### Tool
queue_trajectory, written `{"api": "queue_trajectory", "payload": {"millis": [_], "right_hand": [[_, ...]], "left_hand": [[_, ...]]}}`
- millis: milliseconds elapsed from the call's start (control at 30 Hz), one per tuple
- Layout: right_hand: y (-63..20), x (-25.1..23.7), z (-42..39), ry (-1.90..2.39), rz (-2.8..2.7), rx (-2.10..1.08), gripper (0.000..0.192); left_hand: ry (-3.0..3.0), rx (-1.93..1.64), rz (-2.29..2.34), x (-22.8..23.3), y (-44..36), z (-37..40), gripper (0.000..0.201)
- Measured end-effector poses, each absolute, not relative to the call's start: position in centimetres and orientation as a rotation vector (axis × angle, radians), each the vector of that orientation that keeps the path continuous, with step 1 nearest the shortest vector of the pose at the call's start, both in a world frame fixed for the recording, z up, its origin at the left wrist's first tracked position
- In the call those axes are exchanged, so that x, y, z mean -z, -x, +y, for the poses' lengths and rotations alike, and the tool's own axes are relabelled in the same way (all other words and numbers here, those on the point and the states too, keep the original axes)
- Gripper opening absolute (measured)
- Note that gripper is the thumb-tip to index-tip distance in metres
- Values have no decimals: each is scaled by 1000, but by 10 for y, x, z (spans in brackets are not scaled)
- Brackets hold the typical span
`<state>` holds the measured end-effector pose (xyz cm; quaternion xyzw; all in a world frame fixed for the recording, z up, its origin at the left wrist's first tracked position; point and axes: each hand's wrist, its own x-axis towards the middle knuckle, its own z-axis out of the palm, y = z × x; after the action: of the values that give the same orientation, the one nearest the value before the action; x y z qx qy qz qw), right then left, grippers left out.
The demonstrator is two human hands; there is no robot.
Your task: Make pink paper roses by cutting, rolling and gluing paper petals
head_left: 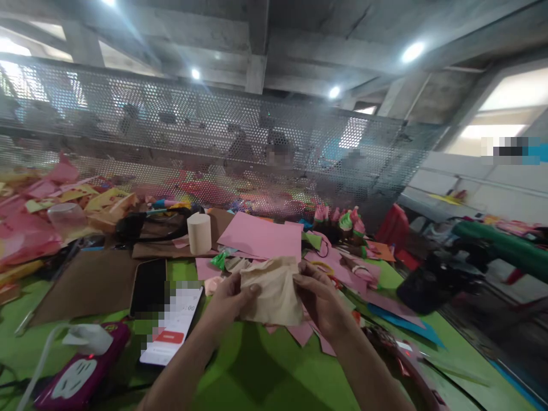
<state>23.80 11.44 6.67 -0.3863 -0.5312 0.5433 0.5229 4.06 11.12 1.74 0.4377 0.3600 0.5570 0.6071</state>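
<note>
Beige, creased sheet (272,297) pinched at its left edge by left hand (231,297) and at its right edge by right hand (321,297), held above green table (257,374). Just beyond, pink paper (261,235) lying flat; cream cylinder (199,235) upright to its left. Nearer, at left, dark phone (148,285), lit phone (171,349), purple power strip (81,371). Far side, perforated screen (274,142).

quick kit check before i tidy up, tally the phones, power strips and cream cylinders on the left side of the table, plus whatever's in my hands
Phones: 2 (dark phone, lit phone)
Power strips: 1 (purple power strip)
Cream cylinders: 1 (cream cylinder)
Held sheets: 1 (crumpled cream sheet, in left hand and right hand)
Total: 5
</note>
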Motion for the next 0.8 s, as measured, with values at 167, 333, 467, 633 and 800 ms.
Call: {"api": "queue_trajectory", "payload": {"millis": [167,333,467,633,800], "right_hand": [[-239,-65,106,940,-1255,-1365,22],[-240,-64,108,985,-1206,-1286,21],[-242,-60,111,992,-1196,-1275,4],[-242,-64,107,967,-1166,-1320,9],[-238,-63,105,1024,-1201,-1465,41]], "left_hand": [[-1044,-1359,966,-14,-42,112,35],[-873,-1314,915,-17,-44,106,29],[-798,-1244,859,-17,-42,105,18],[-864,-1286,819,-12,-40,110,31],[-1164,-1401,951,-15,-44,106,20]]}}
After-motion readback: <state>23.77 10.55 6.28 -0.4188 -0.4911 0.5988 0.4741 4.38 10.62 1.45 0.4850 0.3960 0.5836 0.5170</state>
